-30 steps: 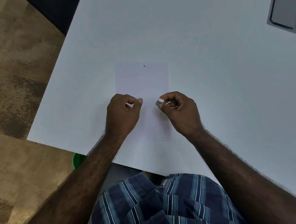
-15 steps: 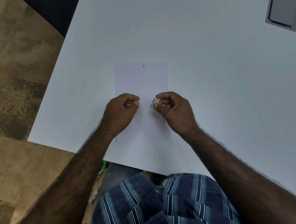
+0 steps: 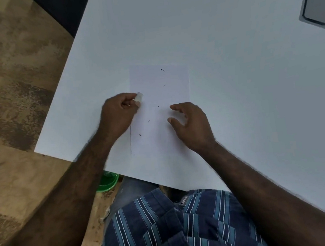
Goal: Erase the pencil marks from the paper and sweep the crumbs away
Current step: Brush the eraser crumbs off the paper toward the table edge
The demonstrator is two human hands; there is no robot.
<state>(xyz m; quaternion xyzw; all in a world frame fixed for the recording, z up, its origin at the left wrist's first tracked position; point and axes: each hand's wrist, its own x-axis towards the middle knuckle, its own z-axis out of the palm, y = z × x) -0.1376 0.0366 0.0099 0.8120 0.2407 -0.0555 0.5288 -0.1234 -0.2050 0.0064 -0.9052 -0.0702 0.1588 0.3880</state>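
While its fingers curl in toward the palm, the left hand (image 3: 119,113) pinches a small white eraser (image 3: 139,96) between the thumb and fingertips, at the left edge of the sheet of paper (image 3: 159,95). The eraser sticks out past the fingertips, over the paper's left margin; whether it touches the sheet cannot be told. Across the sheet from it, the right hand (image 3: 192,124) is released, its fingers loosely bent and spread and holding nothing; it is over the paper's right side, though contact with the sheet cannot be made out.

Between the two hands the paper is bare except for small dark specks and strokes: a dot (image 3: 158,106) just left of the right hand's fingertips, a short curl (image 3: 149,121) nearer the person, and another fleck (image 3: 140,135) below that beside the left wrist. Beyond both hands, two more marks sit on the far half of the sheet, one (image 3: 164,85) mid-way up and one (image 3: 162,70) near the far edge. It is too fine to tell whether these are pencil strokes or eraser crumbs.

The paper lies on a white table (image 3: 232,76). Far beyond the right hand, a grey flat device (image 3: 318,0) is at the table's far corner. Under the left forearm, past the table's near edge, a green object (image 3: 106,181) stands on the mottled brown floor (image 3: 16,97). Nearest the camera is a blue striped shirt (image 3: 178,230).
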